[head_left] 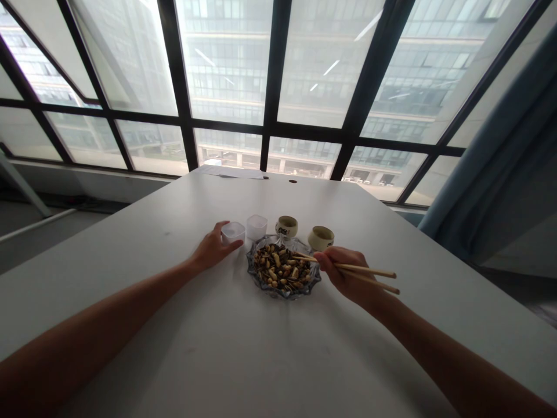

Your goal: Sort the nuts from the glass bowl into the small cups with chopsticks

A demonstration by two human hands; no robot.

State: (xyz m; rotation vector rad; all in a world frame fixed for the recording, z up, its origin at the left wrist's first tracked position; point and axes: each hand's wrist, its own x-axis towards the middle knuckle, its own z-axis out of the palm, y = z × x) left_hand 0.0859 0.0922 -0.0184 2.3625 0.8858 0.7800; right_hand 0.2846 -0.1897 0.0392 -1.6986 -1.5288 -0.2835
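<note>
In my right hand (343, 270) is a pair of wooden chopsticks (368, 270), their tips over the nuts and seeds at the right of a glass bowl. This clear glass bowl (287, 295) has a scalloped rim and holds mixed peanuts, dark seeds and round nuts (278, 266). My left hand (215, 248) grips a small translucent plastic cup (234, 232), thumb in front and fingers behind. A second translucent cup (256, 226) stands just right of it. Whether the chopstick tips pinch a piece is too small to tell.
Two cream ceramic cups stand behind the bowl, one with dark writing (287, 226) and one farther right (321, 237). The white table (243, 360) reaches back to white paper sheets (232, 172) by the windows. A blue curtain (487, 145) hangs at the right.
</note>
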